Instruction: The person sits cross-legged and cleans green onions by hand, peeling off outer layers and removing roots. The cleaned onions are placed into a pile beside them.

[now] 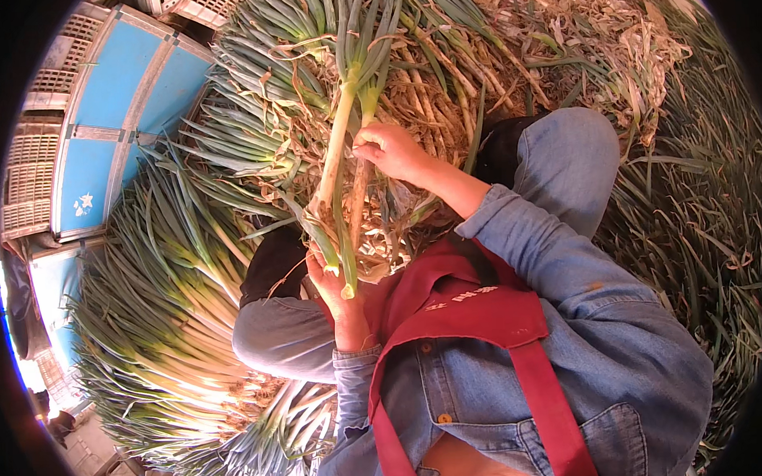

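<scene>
Two long green onion stalks (338,135) stand roughly upright in front of me, their green leaves pointing away. My left hand (334,290) is closed around their lower ends, where peeled leaf strips (348,264) hang down over it. Higher up, my right hand (390,151) touches the right-hand stalk just below its green part, fingers curled with the thumb and forefinger together. Whether it pinches a piece of skin cannot be made out. Dry peeled skins (381,238) lie beneath the stalks, between my knees.
Cleaned green onions (196,345) are piled at the left, with more unpeeled ones (439,104) ahead. A heap of dry peelings (626,59) lies at the upper right, beside a broad mass of green leaves (689,227). Blue panels (117,77) and plastic crates (29,178) stand at the upper left.
</scene>
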Action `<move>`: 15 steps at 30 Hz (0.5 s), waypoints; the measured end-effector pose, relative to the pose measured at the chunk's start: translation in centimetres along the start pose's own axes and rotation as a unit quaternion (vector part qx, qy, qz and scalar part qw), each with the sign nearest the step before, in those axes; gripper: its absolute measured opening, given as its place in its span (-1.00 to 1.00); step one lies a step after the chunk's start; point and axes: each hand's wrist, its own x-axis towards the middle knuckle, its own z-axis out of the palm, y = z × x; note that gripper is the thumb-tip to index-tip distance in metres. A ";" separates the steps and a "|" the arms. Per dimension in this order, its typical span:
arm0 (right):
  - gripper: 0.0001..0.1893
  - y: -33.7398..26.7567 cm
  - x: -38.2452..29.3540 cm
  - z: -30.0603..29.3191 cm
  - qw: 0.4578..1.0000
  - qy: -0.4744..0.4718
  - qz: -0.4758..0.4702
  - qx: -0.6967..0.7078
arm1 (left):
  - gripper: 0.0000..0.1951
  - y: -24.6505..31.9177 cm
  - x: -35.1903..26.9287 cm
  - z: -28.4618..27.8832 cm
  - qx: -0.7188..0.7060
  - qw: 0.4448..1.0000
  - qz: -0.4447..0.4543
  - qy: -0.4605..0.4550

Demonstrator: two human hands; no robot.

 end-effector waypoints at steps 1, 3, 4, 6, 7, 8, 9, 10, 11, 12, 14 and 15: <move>-0.90 -0.3 -0.3 0.4 0.997 -0.021 0.042 0.062 | -0.62 -0.3 0.1 -0.1 -0.040 0.999 -0.010 -0.010; -0.86 -2.1 -1.8 0.8 0.975 -0.019 0.093 0.203 | -0.58 -1.1 0.7 -0.6 -0.061 0.998 -0.027 -0.019; -0.86 -3.5 -2.8 1.0 0.970 -0.050 0.150 0.184 | -0.57 -1.6 1.2 -1.0 -0.053 0.998 -0.027 -0.034; -0.82 -6.9 -5.2 0.5 0.936 -0.068 0.224 0.265 | -0.54 -2.4 2.4 -1.9 -0.075 0.993 -0.055 -0.070; -0.84 -8.7 -6.8 0.1 0.912 -0.174 0.256 0.270 | -0.54 -2.6 3.1 -2.5 -0.162 0.979 -0.062 -0.103; -0.87 -10.6 -8.7 -0.3 0.878 -0.296 0.224 0.301 | -0.53 -2.8 3.7 -3.1 -0.280 0.941 -0.062 -0.181; -0.89 -11.8 -9.9 -0.6 0.804 -0.434 0.208 0.349 | -0.53 -3.0 3.9 -3.4 -0.402 0.872 -0.058 -0.275; -0.87 -12.4 -10.2 -1.0 0.808 -0.446 0.042 0.382 | -0.53 -3.1 4.3 -3.7 -0.367 0.888 -0.056 -0.273; -0.85 -12.3 -10.0 -1.5 0.869 -0.402 0.069 0.281 | -0.54 -3.2 4.1 -3.7 -0.334 0.912 -0.067 -0.228; -0.83 -12.0 -9.4 -1.8 0.914 -0.352 0.097 0.175 | -0.54 -3.0 4.2 -3.7 -0.303 0.928 -0.074 -0.205; -0.79 -9.4 -6.1 -2.4 0.972 -0.164 0.162 0.036 | -0.60 -2.7 3.0 -3.0 -0.100 0.992 -0.014 -0.072; -0.75 -7.6 -3.9 -2.8 0.992 -0.051 0.073 -0.092 | -0.62 -2.4 2.4 -2.4 -0.008 0.999 0.019 -0.045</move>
